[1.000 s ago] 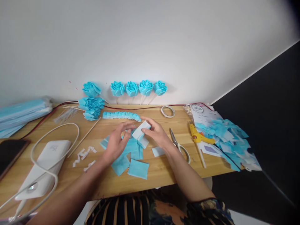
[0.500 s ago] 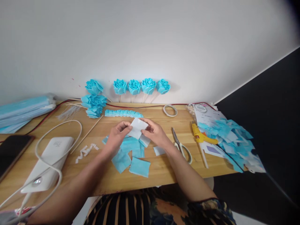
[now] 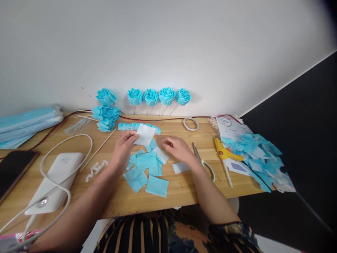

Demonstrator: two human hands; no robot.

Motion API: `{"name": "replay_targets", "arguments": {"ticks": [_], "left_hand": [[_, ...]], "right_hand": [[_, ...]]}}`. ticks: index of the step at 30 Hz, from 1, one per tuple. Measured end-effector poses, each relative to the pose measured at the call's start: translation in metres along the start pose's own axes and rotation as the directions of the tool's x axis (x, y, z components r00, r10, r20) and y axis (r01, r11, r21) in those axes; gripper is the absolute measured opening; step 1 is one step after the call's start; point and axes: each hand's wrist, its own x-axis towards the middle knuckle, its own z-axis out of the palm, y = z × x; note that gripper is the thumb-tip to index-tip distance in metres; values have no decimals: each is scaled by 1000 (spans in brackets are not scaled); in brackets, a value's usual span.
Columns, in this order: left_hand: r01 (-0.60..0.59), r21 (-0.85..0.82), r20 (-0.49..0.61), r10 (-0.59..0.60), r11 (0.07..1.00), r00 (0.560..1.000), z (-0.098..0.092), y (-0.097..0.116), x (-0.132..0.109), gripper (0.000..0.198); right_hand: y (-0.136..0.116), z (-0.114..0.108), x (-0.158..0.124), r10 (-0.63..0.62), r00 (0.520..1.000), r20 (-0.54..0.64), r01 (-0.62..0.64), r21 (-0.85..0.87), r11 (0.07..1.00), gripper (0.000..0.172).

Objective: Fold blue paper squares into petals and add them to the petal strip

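Between the thumb and fingers of my left hand (image 3: 125, 146) is a thin white square of fabric or paper (image 3: 145, 134), pinched at its left edge and held above the table. My right hand (image 3: 177, 149) hovers to its right, fingers loosely curled with a gap at the thumb, and I see nothing in it. Below and between the hands lies a loose spread of light blue squares (image 3: 146, 160). A pale piece (image 3: 181, 167) rests under my right wrist. Behind the held square runs an overlapping row of folded blue pieces (image 3: 126, 126), partly covered by it.
Blue fabric roses (image 3: 151, 97) on sticks lean against the wall, with more heaped at left (image 3: 106, 114). Scissors (image 3: 204, 161), a tape roll (image 3: 191, 123), a yellow glue gun (image 3: 226, 151) and a blue pile (image 3: 259, 154) lie rightward. At left are a power bank (image 3: 56, 182) and phone (image 3: 15, 172).
My right hand has let go of the white square and drawn slightly right. My left hand has carried the square a little left and away from me.
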Motion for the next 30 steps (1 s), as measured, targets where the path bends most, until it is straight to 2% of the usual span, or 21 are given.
{"name": "replay_targets", "arguments": {"ticks": [3,6,9,13,16,19,21,26,30], "left_hand": [[-4,15,14,3,1000,1000,0,-1,0,19],[-8,38,9,7,999,1000,0,-2,0,20],[-5,39,15,5,999,1000,0,-2,0,21],[40,22,38,-41,999,998,3,-3,-2,24],[73,9,16,-73,997,997,4,-3,-2,27],[66,9,-4,-66,998,998,4,-2,-2,30],[62,25,-9,-62,998,998,4,-1,-2,31],[66,47,-19,-65,997,998,5,0,-3,32],[58,-65,9,-57,996,998,6,1,-3,27]], "right_hand": [[-1,3,-1,13,998,69,1,-191,982,9],[-1,4,-2,25,993,113,0,-219,976,4],[0,1,-2,42,994,99,-28,-144,989,7],[4,-7,-1,27,997,66,-32,80,996,7],[6,-10,-1,11,1000,-23,-6,189,982,15],[6,-13,-1,14,992,-126,18,252,968,28],[7,-15,-2,19,985,-169,29,279,960,31],[10,-19,-2,39,973,-227,37,322,946,18],[8,-20,-4,31,981,-191,40,354,934,15]]}}
